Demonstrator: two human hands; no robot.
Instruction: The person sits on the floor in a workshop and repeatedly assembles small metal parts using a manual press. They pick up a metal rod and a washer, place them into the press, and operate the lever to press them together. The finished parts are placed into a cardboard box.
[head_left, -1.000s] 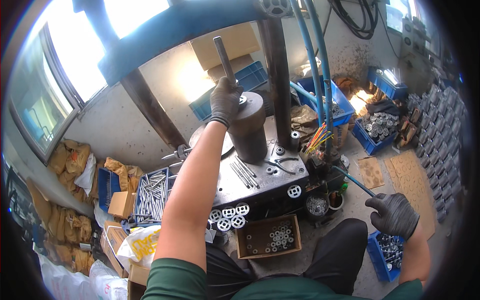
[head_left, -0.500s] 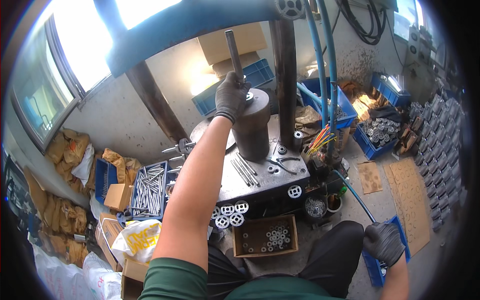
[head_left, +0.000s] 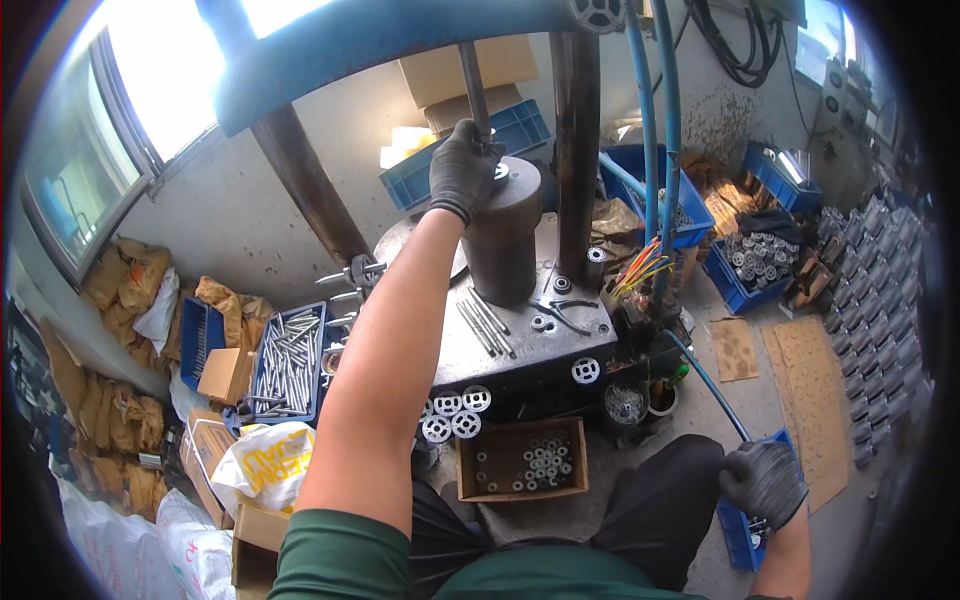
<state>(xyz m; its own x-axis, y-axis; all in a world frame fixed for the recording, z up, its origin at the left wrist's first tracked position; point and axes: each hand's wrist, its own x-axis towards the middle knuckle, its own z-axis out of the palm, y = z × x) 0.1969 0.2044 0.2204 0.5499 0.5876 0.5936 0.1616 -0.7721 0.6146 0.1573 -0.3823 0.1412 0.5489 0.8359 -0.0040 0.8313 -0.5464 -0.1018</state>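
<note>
My left hand (head_left: pixel 463 172), in a dark glove, is closed around the lower part of an upright metal rod (head_left: pixel 474 85). It is at the top of a thick dark cylinder (head_left: pixel 503 240) standing on the metal press table (head_left: pixel 455 368). Beside the fingers, a small bright ring-like part (head_left: pixel 501 172) shows on the cylinder's top. The rod's upper end meets the edge of the blue press beam (head_left: pixel 400 50). Low on the right, my gloved right hand (head_left: pixel 764 484) is wrapped over the end of a blue lever (head_left: pixel 708 388). Several thin rods (head_left: pixel 484 322) and pliers (head_left: pixel 560 310) lie on the table.
Slotted discs (head_left: pixel 465 424) line the table's front edge. Below stands a cardboard box (head_left: pixel 522 484) of small rings. A blue bin of metal shafts (head_left: pixel 290 365) is at left; a blue bin of round parts (head_left: pixel 752 265) and stacked metal cylinders (head_left: pixel 885 320) are at right.
The view has tilted a little, so the table and boxes sit slightly higher. The rod's top, free before, now reaches the beam's edge. Both hands keep their holds.
</note>
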